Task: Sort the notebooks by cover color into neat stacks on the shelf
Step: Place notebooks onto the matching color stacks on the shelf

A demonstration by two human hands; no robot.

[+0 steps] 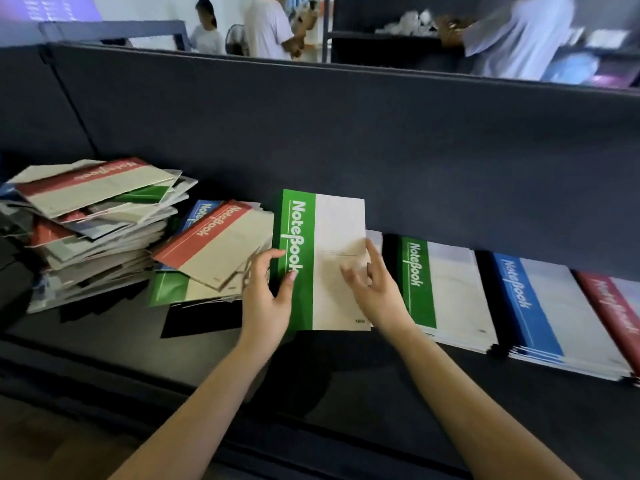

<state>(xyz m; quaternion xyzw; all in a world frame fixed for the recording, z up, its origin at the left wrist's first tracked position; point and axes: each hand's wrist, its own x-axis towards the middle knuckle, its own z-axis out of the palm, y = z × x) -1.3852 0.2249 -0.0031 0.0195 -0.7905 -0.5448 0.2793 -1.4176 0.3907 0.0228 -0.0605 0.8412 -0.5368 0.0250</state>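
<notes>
A green-spined notebook (329, 237) is held up at the shelf's middle. My left hand (268, 292) grips its green spine edge, thumb on the cover. My right hand (374, 289) grips its right edge, fingers over the pale cover. To the right lie three neat stacks: a green stack (446, 289), a blue stack (554, 317) and a red stack (620, 306) at the frame's edge. To the left, a messy tall pile (90, 226) mixes red, green and blue notebooks. A smaller loose pile (214, 251) with a red one on top lies beside my left hand.
The dark shelf board (346, 375) runs across, with a dark back panel (346, 133) behind it. A black sheet (201, 320) lies under the loose pile. Beyond the panel, several people stand at other shelves (398, 36).
</notes>
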